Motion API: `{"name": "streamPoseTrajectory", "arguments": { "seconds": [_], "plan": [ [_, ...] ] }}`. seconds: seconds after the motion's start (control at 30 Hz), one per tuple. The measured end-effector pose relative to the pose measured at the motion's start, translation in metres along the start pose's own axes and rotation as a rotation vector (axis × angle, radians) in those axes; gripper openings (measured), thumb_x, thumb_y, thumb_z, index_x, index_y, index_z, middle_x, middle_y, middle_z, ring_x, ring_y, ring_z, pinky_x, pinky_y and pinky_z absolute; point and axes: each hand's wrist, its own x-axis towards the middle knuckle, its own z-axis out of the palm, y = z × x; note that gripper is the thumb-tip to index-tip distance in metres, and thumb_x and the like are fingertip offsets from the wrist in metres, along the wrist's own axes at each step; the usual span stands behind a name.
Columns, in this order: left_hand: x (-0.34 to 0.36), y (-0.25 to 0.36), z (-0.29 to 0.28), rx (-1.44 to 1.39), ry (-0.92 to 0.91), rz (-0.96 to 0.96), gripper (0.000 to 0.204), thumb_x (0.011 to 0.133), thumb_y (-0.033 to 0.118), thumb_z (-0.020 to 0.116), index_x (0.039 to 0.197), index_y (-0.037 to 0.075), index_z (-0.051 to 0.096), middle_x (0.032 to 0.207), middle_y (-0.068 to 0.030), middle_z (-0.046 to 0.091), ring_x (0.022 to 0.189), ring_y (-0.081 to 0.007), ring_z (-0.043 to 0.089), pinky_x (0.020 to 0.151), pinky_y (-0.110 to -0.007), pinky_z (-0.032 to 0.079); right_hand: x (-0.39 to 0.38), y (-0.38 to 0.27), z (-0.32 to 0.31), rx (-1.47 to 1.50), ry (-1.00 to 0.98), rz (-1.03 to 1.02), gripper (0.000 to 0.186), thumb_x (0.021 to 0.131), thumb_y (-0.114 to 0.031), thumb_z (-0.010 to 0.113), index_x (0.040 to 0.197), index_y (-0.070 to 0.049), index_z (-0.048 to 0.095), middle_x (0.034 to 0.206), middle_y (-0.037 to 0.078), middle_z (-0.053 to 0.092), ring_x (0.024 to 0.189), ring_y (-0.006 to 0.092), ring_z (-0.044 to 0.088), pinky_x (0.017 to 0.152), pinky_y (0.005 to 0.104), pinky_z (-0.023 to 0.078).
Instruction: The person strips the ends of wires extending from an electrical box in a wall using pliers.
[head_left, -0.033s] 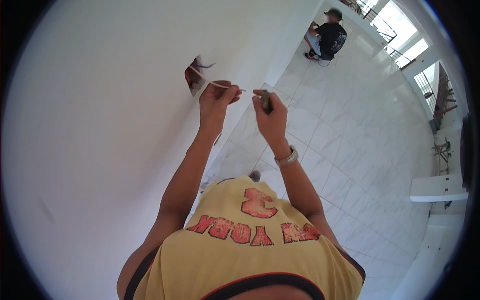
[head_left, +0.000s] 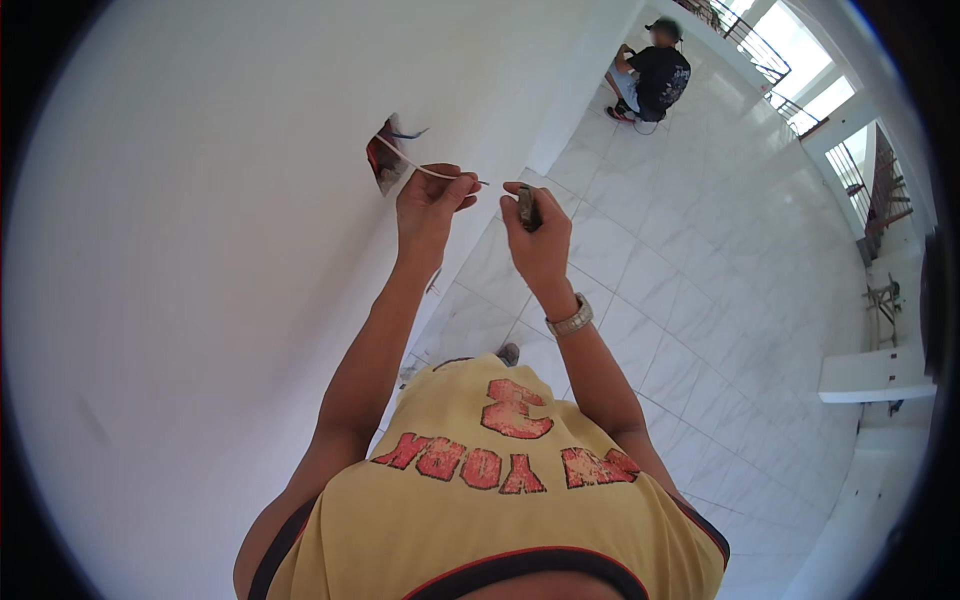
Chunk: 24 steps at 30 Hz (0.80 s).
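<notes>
A rough square hole (head_left: 385,155) in the white wall holds a red box, with a white wire (head_left: 410,160) and a blue wire (head_left: 408,134) coming out. My left hand (head_left: 430,208) is closed on the white wire just right of the hole, the wire's thin tip sticking out past the fingers. Close by on the right, my right hand (head_left: 538,235) grips a small dull metal tool (head_left: 529,208), too small to identify, a short gap from the wire tip. A metal watch band circles my right wrist.
A white tiled floor (head_left: 680,290) spreads to the right of the wall (head_left: 200,260). A co-worker (head_left: 655,80) in a dark shirt and cap squats at the upper right. Railings (head_left: 760,55), a wooden stand (head_left: 882,305) and a white ledge (head_left: 870,375) line the far right side.
My right hand and its tool have shifted very slightly left. My left hand and the white wire have moved a little down. The co-worker is almost unchanged.
</notes>
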Motion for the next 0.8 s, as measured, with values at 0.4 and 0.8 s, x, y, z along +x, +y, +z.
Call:
{"name": "streamPoseTrajectory", "arguments": {
  "seconds": [0.4, 0.8],
  "plan": [
    [0.0, -0.008, -0.006, 0.074, -0.018, 0.048, 0.019, 0.095, 0.005, 0.066, 0.109, -0.001, 0.056, 0.094, -0.0132, 0.072, 0.085, -0.0183, 0.073, 0.075, -0.03, 0.061, -0.004, 0.021, 0.031, -0.043, 0.062, -0.229, 0.015, 0.087, -0.006, 0.073, 0.102, -0.004, 0.073, 0.079, 0.007, 0.061, 0.065, 0.016, 0.056, 0.061, 0.0309, 0.046],
    [0.002, -0.009, -0.013, 0.144, -0.046, 0.029, 0.02, 0.095, 0.005, 0.065, 0.112, -0.002, 0.057, 0.094, -0.0128, 0.072, 0.085, -0.0183, 0.073, 0.075, -0.03, 0.062, -0.011, 0.03, 0.043, 0.007, 0.042, -0.096, 0.014, 0.085, -0.007, 0.073, 0.096, 0.0, 0.068, 0.082, 0.012, 0.064, 0.069, 0.026, 0.061, 0.062, 0.037, 0.048]
  ]
}}
